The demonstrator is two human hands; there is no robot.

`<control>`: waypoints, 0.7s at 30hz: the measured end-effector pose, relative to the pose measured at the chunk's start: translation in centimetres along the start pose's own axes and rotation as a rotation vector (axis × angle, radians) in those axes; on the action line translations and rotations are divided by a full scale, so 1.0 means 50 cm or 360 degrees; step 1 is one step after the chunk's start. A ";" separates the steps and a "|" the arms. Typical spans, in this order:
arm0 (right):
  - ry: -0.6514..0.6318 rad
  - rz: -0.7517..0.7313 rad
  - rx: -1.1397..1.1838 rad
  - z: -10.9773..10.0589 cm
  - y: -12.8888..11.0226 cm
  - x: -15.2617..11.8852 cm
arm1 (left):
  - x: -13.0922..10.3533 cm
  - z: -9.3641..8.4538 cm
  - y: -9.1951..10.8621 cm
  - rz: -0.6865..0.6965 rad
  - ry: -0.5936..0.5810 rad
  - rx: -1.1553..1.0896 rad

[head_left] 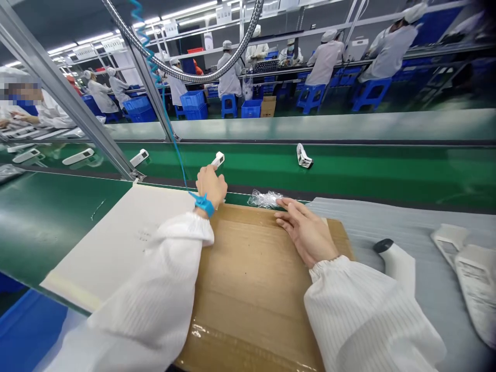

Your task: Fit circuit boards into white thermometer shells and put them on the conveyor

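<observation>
My left hand [211,186], with a blue wrist strap [204,204] at the cuff, reaches over the near edge of the green conveyor belt. Its fingers curl round the lower end of a white handheld device [219,158] with a small dark window, shaped like an infrared thermometer; the fingertips are partly hidden. My right hand [304,227] hovers above the far right part of a cardboard box [256,279]. Its fingers are stretched out and hold nothing. Just beyond those fingertips lies crumpled clear plastic film [265,199].
More white devices lie on the green belt [372,170], one [304,156] tilted at right. A white gun-shaped housing [399,266] and pale shell parts [470,274] rest on grey foam sheet [364,222]. A metal post [73,93] rises at left; a coiled blue cord hangs from above.
</observation>
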State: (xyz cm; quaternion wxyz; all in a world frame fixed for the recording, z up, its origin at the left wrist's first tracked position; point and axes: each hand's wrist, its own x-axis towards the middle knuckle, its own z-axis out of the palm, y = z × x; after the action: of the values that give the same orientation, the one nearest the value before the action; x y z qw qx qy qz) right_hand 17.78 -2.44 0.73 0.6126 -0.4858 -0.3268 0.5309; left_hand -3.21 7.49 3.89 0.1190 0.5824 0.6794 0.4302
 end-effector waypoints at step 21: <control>0.0597 -0.0523 -0.1915 0.027 -0.105 0.400 | -0.201 0.025 0.012 0.0219 -0.0172 -0.0187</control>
State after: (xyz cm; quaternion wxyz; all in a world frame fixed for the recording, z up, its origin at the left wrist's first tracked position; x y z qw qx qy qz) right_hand 22.77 17.46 3.81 0.3534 -0.7722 -0.5245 0.0606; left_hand 0.99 -0.95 0.17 0.1595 0.6420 0.6039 0.4446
